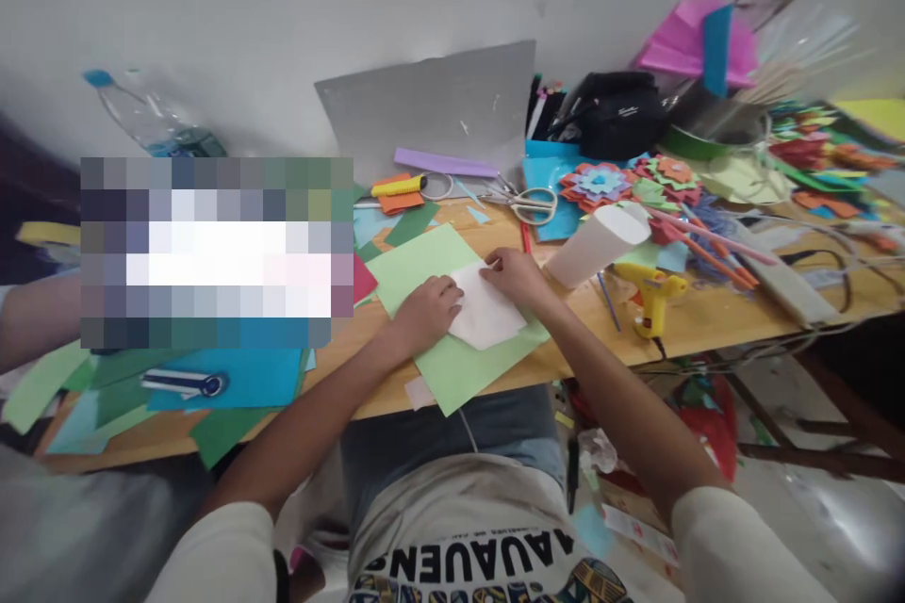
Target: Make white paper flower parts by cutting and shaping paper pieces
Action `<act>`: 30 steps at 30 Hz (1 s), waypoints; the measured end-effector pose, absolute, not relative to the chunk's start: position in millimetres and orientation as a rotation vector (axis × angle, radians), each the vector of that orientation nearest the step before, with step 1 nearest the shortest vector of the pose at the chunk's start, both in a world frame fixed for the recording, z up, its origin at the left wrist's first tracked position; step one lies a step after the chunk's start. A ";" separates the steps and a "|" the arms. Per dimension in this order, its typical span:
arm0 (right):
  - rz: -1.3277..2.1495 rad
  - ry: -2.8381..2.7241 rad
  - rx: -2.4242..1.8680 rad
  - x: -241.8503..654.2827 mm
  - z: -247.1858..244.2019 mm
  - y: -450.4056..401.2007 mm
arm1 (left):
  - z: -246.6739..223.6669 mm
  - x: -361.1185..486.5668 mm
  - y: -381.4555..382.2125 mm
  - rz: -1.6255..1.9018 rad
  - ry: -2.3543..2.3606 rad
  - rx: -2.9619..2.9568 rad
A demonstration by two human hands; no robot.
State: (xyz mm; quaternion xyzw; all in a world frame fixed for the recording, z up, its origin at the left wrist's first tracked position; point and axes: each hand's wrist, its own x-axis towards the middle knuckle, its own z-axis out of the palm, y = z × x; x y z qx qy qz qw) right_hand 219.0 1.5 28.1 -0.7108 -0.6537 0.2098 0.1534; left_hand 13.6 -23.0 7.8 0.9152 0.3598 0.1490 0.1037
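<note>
A piece of white paper lies on top of a light green sheet at the table's front edge. My left hand rests on the left edge of the white paper, its fingers bent over it and holding it. At the paper's upper right edge, the fingertips of my right hand are pinched together on it. A white paper tube leans just beyond my right wrist. Scissors with pale handles lie behind the hands.
A yellow glue gun and a power strip with cables lie to the right. Paper flowers sit behind. A yellow utility knife lies near a grey board. Another person's arm reaches in from the left.
</note>
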 end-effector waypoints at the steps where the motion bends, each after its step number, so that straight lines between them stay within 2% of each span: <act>1: 0.597 -1.887 -2.029 218.8 28.6 1.7 | 6.2 13.5 -23.1 0.452 1.062 2.698; 11: 0.573 -2.013 -1.940 207.4 28.8 7.2 | -0.2 12.5 -23.3 0.556 0.998 2.663; 22: 0.503 -2.186 -1.257 230.4 5.1 -3.4 | -0.7 6.3 -16.1 0.578 0.961 2.632; 30: 0.306 -2.426 -1.088 235.7 2.3 -16.7 | 4.9 7.9 -18.9 0.512 1.046 2.638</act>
